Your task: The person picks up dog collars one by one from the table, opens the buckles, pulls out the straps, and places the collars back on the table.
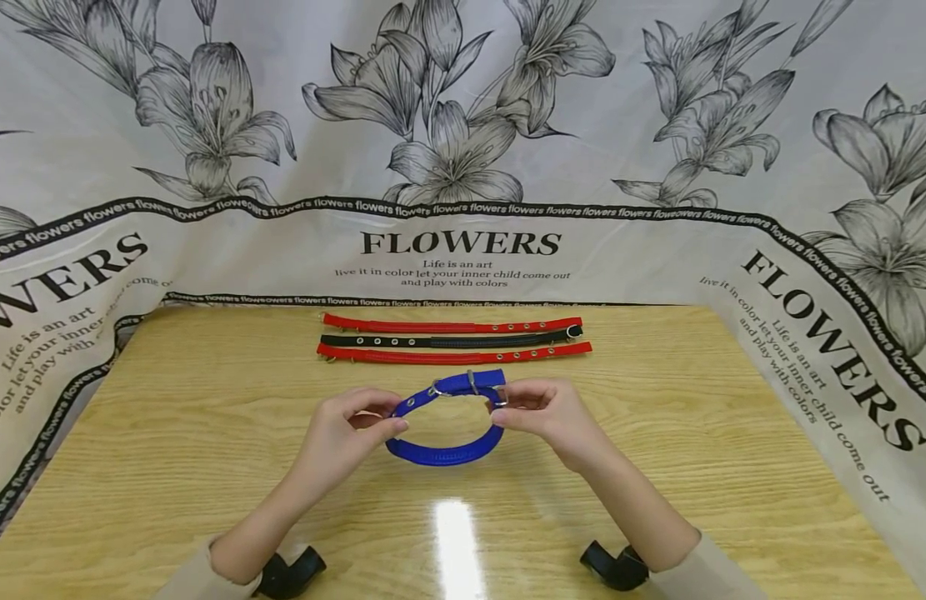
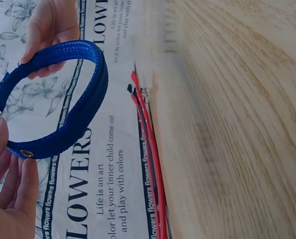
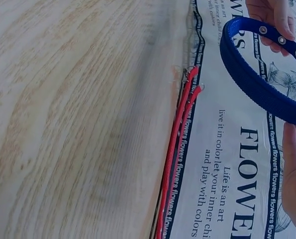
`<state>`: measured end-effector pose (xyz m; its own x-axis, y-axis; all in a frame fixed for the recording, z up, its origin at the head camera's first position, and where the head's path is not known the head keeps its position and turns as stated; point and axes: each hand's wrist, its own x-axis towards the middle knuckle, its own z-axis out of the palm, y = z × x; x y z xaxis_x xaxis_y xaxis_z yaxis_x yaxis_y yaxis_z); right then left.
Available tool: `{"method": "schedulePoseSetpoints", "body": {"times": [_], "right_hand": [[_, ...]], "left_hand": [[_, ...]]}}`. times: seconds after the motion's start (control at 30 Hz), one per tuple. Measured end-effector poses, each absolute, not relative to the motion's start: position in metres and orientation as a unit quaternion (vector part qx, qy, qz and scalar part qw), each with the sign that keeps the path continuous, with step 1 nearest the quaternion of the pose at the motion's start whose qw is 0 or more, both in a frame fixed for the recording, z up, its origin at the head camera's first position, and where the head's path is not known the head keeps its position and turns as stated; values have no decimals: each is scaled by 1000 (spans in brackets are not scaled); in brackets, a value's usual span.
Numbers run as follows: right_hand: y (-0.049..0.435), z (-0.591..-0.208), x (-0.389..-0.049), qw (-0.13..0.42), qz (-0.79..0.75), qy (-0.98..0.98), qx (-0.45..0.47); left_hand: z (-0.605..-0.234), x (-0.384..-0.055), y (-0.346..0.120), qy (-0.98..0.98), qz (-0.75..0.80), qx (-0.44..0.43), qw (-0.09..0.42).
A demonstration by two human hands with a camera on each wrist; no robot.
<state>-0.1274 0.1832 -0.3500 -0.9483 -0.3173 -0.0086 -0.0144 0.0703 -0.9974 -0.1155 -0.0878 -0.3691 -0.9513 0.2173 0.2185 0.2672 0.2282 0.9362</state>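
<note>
A blue collar (image 1: 442, 455), its strap passed through a metal buckle to form a loop, is held up between both hands. Metal eyelets show along the strap in the right wrist view. My left hand (image 1: 348, 427) pinches the loop's left side between thumb and fingers, close to an eyelet. On the opposite side my right hand (image 1: 554, 417) pinches the collar beside the buckle (image 1: 500, 395). Beyond the loop lie a red collar (image 1: 432, 358), a black collar (image 1: 470, 341) and another red collar (image 1: 417, 325), stretched straight and side by side.
The wooden table (image 1: 207, 367) ends at a white flower-printed cloth (image 1: 643, 258) that stands behind it and along both sides. Black wrist mounts (image 1: 615, 567) sit beneath the forearms. A bright light reflection falls on the table near the front.
</note>
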Motion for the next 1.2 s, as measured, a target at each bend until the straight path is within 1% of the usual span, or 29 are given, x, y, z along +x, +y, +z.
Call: {"method": "schedulePoseSetpoints", "body": {"times": [0.2,0.47,0.73,0.9,1.2], "right_hand": [[187,-349,-128,108,-698,698,-115],[187,-351,-129,107,-693,703,-122],[181,-351,-127,108,-633,757,-122],[177,-348,-125,120,-591,788,-126],[171,-342,-125,135,-567,799,-149]], "left_hand": [[-370,-116,-89,-783,-608,-131,5],[-368,-119,-89,-785,-599,-153,-42],[-360,-122,-81,-815,-542,-202,-16],[-355,-124,-76,-818,-526,-232,-3],[-349,-121,-73,-813,-528,-245,3]]}}
